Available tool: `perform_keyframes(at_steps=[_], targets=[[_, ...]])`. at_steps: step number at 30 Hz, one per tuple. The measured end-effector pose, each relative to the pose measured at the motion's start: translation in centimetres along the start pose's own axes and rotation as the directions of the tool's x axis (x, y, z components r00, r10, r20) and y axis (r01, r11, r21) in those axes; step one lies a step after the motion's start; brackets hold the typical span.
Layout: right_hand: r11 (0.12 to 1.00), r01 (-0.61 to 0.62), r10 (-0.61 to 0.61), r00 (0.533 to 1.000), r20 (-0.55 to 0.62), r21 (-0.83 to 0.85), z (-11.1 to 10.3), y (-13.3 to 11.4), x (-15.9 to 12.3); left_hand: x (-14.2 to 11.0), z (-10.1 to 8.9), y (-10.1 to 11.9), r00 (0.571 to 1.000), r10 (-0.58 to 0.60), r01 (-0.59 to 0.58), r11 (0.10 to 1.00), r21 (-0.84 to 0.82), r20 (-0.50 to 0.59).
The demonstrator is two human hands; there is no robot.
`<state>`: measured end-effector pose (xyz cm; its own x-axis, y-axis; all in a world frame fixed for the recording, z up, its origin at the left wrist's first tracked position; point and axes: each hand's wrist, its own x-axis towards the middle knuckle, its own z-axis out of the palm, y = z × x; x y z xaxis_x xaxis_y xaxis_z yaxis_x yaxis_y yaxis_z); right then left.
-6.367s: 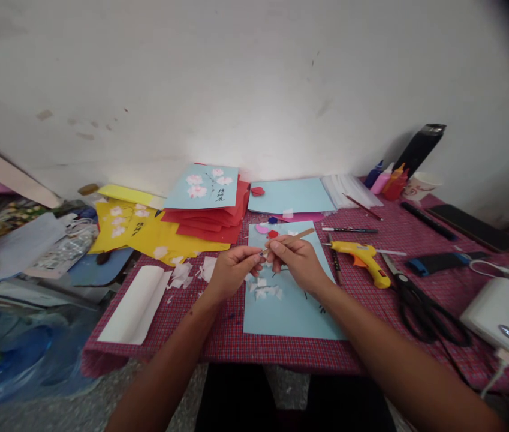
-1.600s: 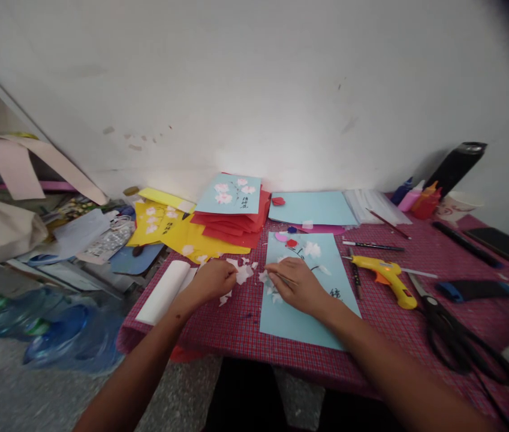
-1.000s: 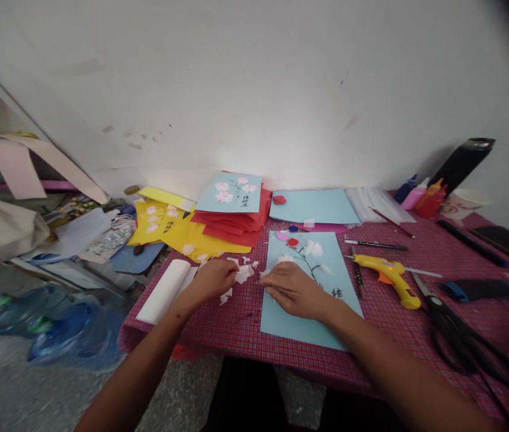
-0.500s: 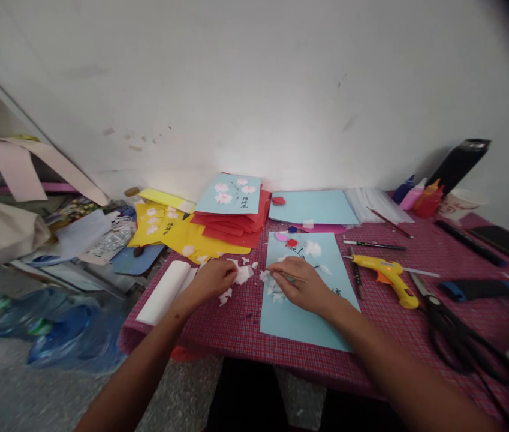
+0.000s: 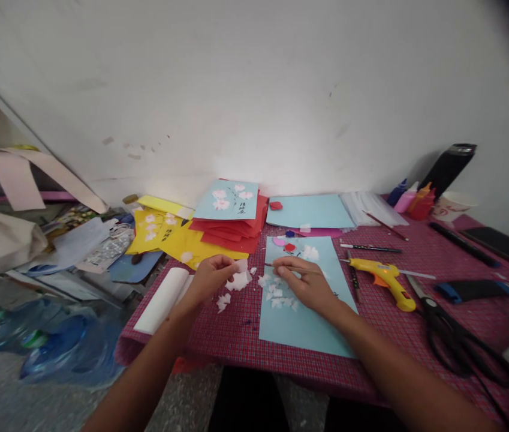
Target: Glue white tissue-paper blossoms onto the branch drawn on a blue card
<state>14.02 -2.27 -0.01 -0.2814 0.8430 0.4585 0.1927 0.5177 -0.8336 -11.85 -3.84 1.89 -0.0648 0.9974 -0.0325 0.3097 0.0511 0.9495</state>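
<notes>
My left hand pinches a small torn piece of white tissue between thumb and fingertips, just above more torn tissue scraps on the table. In my right hand is a thin paintbrush, its tip pointing left. That hand is over a light blue sheet, where white tissue bits lie in a loose cluster and a white tissue flower shows near the top. Dabs of pink, red and dark blue paint sit at the sheet's upper left. My hand hides part of the sheet.
A tissue roll lies at the left edge. Behind are a finished blue card on red papers, and yellow cards. Rightward lie a yellow glue gun, black scissors, pens, paint bottles and a black flask.
My left hand has lifted a piece of tissue from the scraps. My right hand's paintbrush has shifted slightly up, showing more of the tissue bits. The view has tilted a little.
</notes>
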Motion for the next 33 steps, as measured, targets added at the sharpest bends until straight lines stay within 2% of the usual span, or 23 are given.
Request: perform_keyframes(at_steps=[3, 6, 8, 11, 17, 26, 33], targets=[[0.957, -0.102, 0.118, 0.992, -0.043, 0.273, -0.4, -0.2, 0.3, -0.2, 2.3, 0.0, 0.999, -0.031, 0.034, 0.968, -0.249, 0.016], [0.881, -0.115, 0.153, 0.987, -0.047, 0.459, -0.7, -0.3, 0.5, 0.1, 4.8, 0.0, 0.999, 0.016, -0.004, 0.934, -0.358, 0.03], [0.865, -0.117, 0.152, 0.988, -0.031, 0.488, -0.8, -0.3, 0.5, 0.4, 6.2, -0.1, 0.999, 0.029, -0.014, 0.913, -0.408, 0.03], [0.888, -0.131, 0.147, 0.989, -0.001, 0.44, -0.5, -0.1, 0.5, 0.5, 7.6, -0.3, 0.999, 0.01, 0.014, 0.87, -0.493, 0.046], [0.94, -0.11, 0.116, 0.993, 0.002, 0.324, 0.0, 0.6, 0.4, 0.0, 7.9, 0.0, 0.995, -0.066, 0.094, 0.802, -0.59, 0.069], [0.945, -0.113, 0.114, 0.993, 0.014, 0.307, 0.0, 0.8, 0.4, -0.1, 7.8, -0.2, 0.989, -0.08, 0.145, 0.739, -0.658, 0.127], [0.938, -0.132, 0.128, 0.991, 0.034, 0.32, 0.0, 0.7, 0.4, -0.2, 7.8, -0.1, 0.988, -0.081, 0.15, 0.726, -0.671, 0.134]])
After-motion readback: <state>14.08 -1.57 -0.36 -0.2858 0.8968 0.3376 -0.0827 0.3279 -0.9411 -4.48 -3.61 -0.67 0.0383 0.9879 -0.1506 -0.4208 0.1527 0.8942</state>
